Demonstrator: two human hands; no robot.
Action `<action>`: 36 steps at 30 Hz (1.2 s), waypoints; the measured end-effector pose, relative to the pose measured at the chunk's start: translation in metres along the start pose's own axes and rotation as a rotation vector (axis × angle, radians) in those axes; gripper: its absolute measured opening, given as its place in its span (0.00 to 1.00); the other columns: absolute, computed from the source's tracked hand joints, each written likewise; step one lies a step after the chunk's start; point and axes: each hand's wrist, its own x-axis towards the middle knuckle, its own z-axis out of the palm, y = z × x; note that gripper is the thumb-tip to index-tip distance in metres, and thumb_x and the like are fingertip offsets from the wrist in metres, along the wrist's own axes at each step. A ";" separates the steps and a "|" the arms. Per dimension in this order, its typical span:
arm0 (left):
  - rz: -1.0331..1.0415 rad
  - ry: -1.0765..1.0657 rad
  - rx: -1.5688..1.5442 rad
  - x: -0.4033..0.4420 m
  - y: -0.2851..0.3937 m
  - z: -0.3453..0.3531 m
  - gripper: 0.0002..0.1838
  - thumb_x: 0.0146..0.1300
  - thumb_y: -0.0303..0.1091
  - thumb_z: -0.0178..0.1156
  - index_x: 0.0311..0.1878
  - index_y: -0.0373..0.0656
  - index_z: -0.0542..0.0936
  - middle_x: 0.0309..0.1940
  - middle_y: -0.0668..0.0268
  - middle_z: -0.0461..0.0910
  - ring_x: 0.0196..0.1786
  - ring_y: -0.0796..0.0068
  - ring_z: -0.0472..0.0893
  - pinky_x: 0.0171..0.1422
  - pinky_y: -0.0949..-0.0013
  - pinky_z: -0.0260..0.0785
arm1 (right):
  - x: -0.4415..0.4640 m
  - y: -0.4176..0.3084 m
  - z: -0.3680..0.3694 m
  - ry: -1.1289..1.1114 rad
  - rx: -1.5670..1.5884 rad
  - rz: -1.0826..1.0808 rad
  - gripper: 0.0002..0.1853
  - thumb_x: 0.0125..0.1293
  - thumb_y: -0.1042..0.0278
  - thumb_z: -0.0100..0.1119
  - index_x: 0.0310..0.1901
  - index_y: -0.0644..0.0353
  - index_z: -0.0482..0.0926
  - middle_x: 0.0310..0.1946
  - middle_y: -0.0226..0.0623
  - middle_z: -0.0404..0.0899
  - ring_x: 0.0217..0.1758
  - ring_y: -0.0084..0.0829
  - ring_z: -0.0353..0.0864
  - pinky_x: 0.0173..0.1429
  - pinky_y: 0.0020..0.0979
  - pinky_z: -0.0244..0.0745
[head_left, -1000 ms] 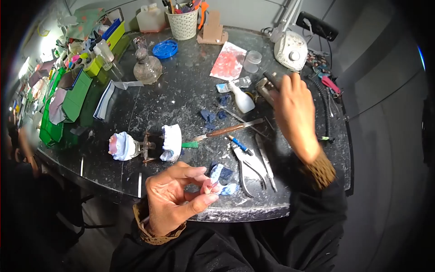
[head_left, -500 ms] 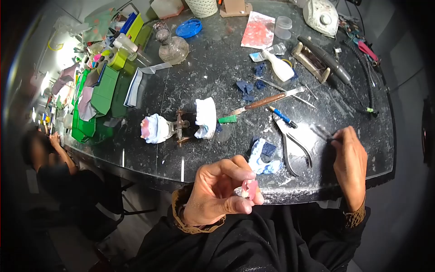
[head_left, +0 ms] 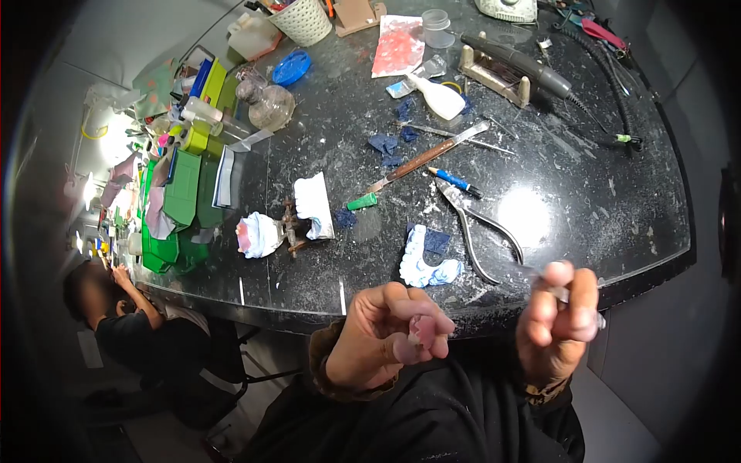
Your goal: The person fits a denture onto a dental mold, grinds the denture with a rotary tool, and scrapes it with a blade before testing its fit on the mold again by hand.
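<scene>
My left hand pinches a small pink denture piece between thumb and fingertips, over the table's front edge. My right hand is raised to its right, with fingers closed around a slim grey tool. Motion blur and the fingers hide most of that tool, so its kind does not show. On the table just beyond my left hand lies a pale blue-white dental cast. Wire-cutting pliers with spread handles lie to the right of the cast.
An articulator with a cast and pink wax stands left of a white toothed cast. Farther back lie a wooden-handled spatula, a blue pen, a white bottle and a handpiece. Another person sits at far left.
My right hand has lifted off the table with the slim grey tool and come nearer my left hand. The left hand still holds the denture piece, turned slightly. The camera view has shifted.
</scene>
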 end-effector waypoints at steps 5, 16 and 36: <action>-0.018 0.019 0.008 0.003 -0.006 0.004 0.15 0.53 0.27 0.68 0.42 0.40 0.74 0.44 0.51 0.76 0.41 0.64 0.82 0.45 0.71 0.79 | -0.003 0.008 0.011 -0.093 -0.171 0.011 0.04 0.62 0.75 0.59 0.36 0.66 0.77 0.45 0.61 0.77 0.43 0.47 0.83 0.41 0.34 0.83; 0.017 0.018 0.105 0.008 -0.012 0.012 0.15 0.52 0.33 0.69 0.43 0.44 0.78 0.38 0.61 0.76 0.38 0.74 0.75 0.37 0.78 0.70 | 0.008 -0.017 0.007 -0.653 -0.748 -0.123 0.13 0.57 0.68 0.64 0.43 0.63 0.76 0.47 0.62 0.75 0.51 0.51 0.78 0.45 0.38 0.81; 0.086 -0.043 0.172 0.008 -0.016 0.003 0.13 0.58 0.20 0.62 0.48 0.37 0.78 0.40 0.63 0.76 0.46 0.76 0.76 0.49 0.73 0.72 | 0.001 -0.005 0.010 -0.610 -0.915 -0.423 0.09 0.56 0.70 0.63 0.33 0.67 0.77 0.42 0.60 0.77 0.48 0.53 0.80 0.45 0.38 0.82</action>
